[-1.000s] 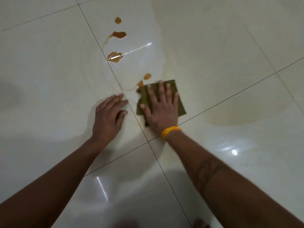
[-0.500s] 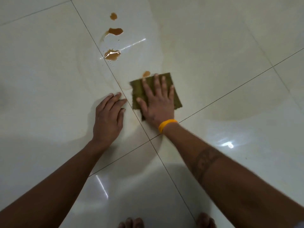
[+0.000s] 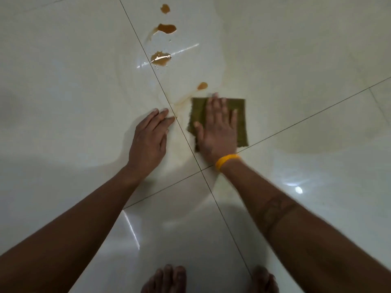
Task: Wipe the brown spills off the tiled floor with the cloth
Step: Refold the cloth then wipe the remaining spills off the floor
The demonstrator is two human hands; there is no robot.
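Observation:
An olive-green square cloth lies flat on the glossy cream tiled floor. My right hand, with a yellow wristband, presses down on it with straight spread fingers. My left hand rests flat on the floor just left of the cloth, across a grout line. Several brown spills lie beyond the cloth: a small drop just above it, a shiny puddle, a larger blot and a far drop. A faint brown smear curves beside the cloth's left corner.
Dark grout lines cross at a point just below my right wrist. My bare feet show at the bottom edge. Bright light glints off the wet tile at right.
My right hand has slid the cloth to the right, off the spot by the grout line, uncovering a faint smear. My left hand stays planted on the floor.

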